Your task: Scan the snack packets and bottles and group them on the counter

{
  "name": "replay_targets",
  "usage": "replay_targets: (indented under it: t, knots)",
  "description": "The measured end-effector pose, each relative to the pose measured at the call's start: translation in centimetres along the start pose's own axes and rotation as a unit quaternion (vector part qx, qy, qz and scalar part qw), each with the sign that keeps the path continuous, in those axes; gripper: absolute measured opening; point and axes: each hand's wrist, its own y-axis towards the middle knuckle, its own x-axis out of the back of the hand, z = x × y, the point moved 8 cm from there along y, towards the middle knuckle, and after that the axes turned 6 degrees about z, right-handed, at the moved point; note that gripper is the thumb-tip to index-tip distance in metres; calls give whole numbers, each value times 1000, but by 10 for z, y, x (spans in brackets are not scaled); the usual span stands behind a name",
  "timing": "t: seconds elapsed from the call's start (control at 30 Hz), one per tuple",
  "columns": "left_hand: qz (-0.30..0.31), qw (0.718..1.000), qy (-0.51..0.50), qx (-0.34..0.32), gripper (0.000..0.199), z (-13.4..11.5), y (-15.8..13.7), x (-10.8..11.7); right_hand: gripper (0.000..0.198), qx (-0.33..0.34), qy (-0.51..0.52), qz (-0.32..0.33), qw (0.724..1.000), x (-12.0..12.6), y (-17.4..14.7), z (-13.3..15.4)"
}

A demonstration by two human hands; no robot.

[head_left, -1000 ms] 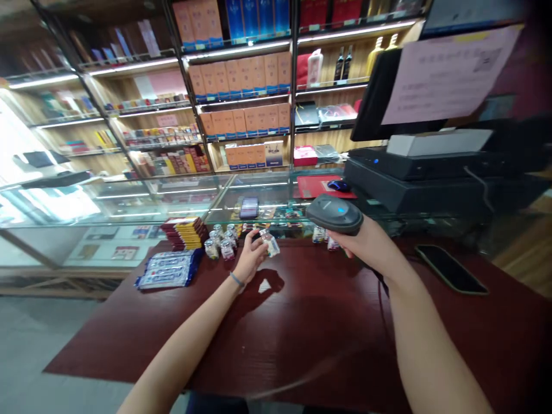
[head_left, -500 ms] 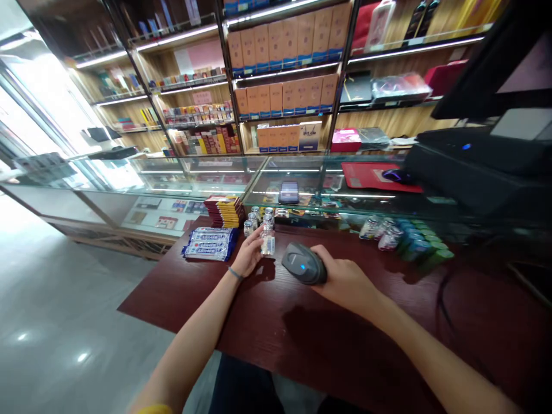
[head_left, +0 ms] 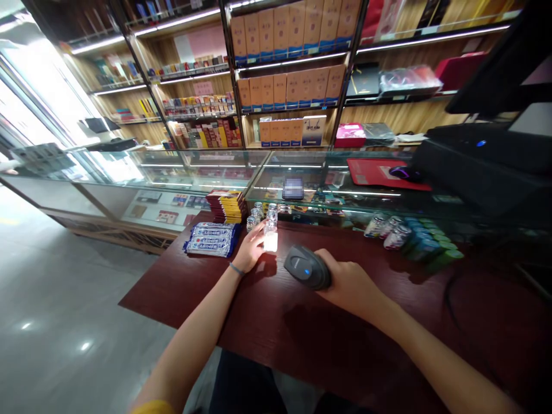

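Observation:
My left hand [head_left: 250, 251] closes its fingers round the side of a small clear-topped bottle [head_left: 271, 238] on the dark red-brown table. White light glares on the bottle's label, so its print cannot be read. In my right hand [head_left: 346, 278] is a dark grey barcode scanner [head_left: 307, 268] with a blue light on top. The scanner's head faces the bottle across a short gap. Several similar small bottles [head_left: 256, 213] stand just behind my left hand.
Blue-and-white packets [head_left: 212, 239] and a stack of red and yellow packs [head_left: 226, 207] lie to the left. Several cans [head_left: 395, 234] stand at the right. A glass display counter [head_left: 332, 172] borders the table's back; a small device with a screen [head_left: 293, 188] sits on it.
Bright light has come on over the bottle's label. Both hands keep nearly the same pose, the bottle and scanner still held. The view has shifted slightly.

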Motion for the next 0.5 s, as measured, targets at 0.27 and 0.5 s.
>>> replay_targets:
  t: [0.27,0.5]
  knots:
    - [-59,967,240,-51,53,-52,-3,43,38,-20,3,-15,1000,1,3,-13]
    - [-56,873,483,-46,38,-49,-4,58,36,-27,1,-13,1000,4,4,-14]
